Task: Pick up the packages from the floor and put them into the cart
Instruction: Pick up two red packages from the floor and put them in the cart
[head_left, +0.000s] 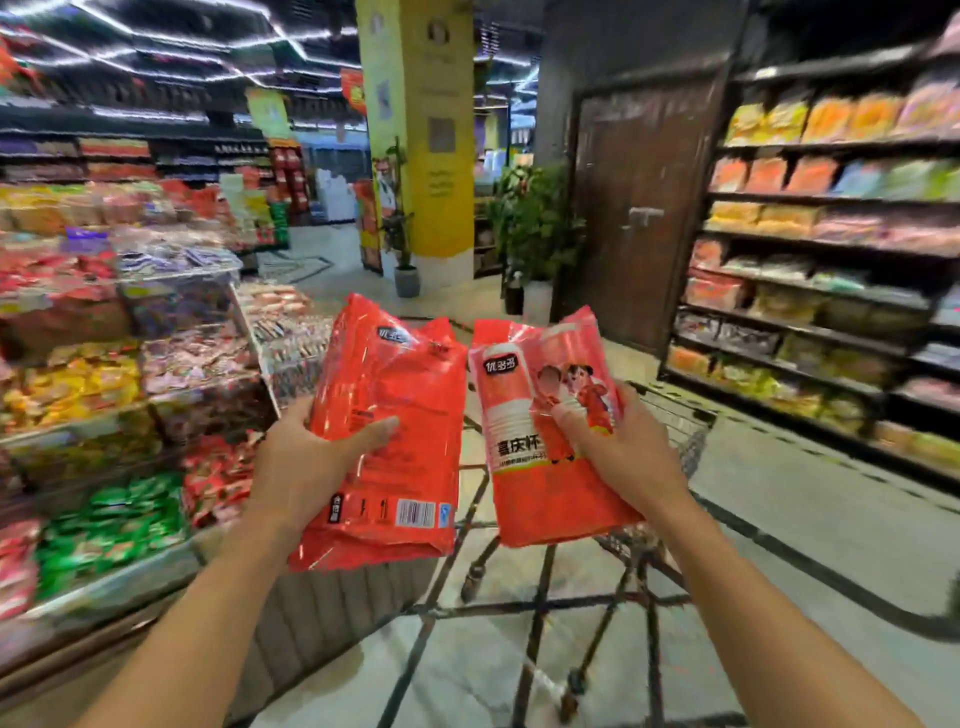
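On the right-hand package (550, 431), a dark badge near the top is printed with "优多多", and lower down the large characters "喜庆杯" are set on a white band; a smaller line beneath them is too blurred to be read. On the left-hand package (387, 431), the same badge and a barcode are seen, but nothing there is legible.

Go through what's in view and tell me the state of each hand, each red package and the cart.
Left hand: grips the left package, thumb across its face.
Right hand: grips the right package.
Left package: held up above the cart, barcode side showing.
Right package: held up, printed front showing.
Cart: behind and under both packages, contents hidden.
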